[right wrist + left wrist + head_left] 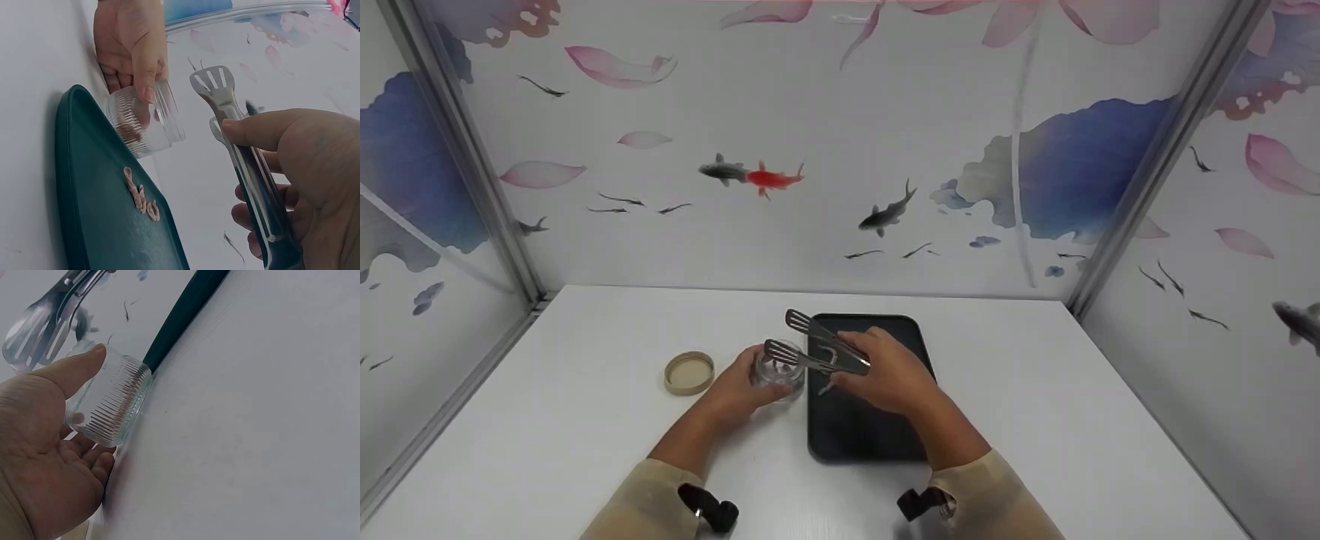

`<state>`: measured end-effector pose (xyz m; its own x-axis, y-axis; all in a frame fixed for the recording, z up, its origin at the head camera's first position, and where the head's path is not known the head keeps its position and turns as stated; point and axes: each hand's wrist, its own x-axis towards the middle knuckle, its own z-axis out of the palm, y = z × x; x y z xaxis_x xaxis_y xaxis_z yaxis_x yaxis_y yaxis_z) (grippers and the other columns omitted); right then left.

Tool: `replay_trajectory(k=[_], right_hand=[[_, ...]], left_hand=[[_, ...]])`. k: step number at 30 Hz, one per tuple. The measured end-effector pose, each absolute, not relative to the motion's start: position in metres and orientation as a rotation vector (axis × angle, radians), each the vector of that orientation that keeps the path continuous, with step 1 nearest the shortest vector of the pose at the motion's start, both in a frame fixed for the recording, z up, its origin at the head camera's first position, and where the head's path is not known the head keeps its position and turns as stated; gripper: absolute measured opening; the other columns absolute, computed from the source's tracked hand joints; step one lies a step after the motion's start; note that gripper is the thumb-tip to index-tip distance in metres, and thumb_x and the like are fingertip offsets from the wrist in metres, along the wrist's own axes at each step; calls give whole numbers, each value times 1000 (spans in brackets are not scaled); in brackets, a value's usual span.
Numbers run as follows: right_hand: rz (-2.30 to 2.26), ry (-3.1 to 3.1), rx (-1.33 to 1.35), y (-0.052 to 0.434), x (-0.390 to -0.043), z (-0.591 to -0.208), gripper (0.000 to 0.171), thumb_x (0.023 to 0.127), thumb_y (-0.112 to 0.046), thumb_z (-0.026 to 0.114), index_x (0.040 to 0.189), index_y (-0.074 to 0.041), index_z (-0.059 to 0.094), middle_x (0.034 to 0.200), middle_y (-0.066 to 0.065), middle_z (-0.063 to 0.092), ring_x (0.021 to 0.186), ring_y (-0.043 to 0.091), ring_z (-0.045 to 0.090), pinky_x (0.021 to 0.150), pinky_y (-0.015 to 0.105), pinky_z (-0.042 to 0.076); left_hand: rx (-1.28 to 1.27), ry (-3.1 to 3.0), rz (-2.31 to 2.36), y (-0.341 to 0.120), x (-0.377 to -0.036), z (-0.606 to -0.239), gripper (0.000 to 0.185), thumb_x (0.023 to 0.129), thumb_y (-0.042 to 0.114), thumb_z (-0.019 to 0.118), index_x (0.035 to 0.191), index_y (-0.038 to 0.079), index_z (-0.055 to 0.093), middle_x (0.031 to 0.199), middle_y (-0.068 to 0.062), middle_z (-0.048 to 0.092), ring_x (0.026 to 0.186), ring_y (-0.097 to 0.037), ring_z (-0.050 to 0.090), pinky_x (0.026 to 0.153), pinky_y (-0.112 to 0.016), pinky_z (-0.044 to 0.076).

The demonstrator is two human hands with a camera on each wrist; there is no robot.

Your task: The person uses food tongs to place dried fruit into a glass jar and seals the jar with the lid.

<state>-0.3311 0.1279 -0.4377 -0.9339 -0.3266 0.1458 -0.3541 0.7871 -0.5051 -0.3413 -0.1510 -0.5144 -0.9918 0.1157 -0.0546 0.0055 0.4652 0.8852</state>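
My left hand (733, 390) (50, 455) (130, 42) grips a small clear ribbed glass jar (778, 369) (109, 402) (143, 121) standing on the white table just left of a dark tray (862, 427) (84, 214). My right hand (889, 371) (304, 169) holds metal slotted tongs (817, 346) (42, 323) (236, 146) above the jar and the tray's left edge, their tips pointing up-left with nothing between them. A small pinkish strip of food (140, 197) lies on the tray near the jar.
A tan round lid (689, 372) lies on the table left of the jar. Patterned walls close in the back and both sides. The white table (1072, 420) stretches to the right of the tray.
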Motion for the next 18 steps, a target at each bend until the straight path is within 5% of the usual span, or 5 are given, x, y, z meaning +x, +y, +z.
replay_trajectory(k=[18], right_hand=[[939,-2957,520,169,-358,-443,69,94,-44,82,156,-29,57,124,2,62,99,19,59,89,41,51]], left_hand=[[108,2590,1583,-150,-340,-514,96,89,43,88,165,15,37,170,-14,43,163,-38,33,133,-56,27]])
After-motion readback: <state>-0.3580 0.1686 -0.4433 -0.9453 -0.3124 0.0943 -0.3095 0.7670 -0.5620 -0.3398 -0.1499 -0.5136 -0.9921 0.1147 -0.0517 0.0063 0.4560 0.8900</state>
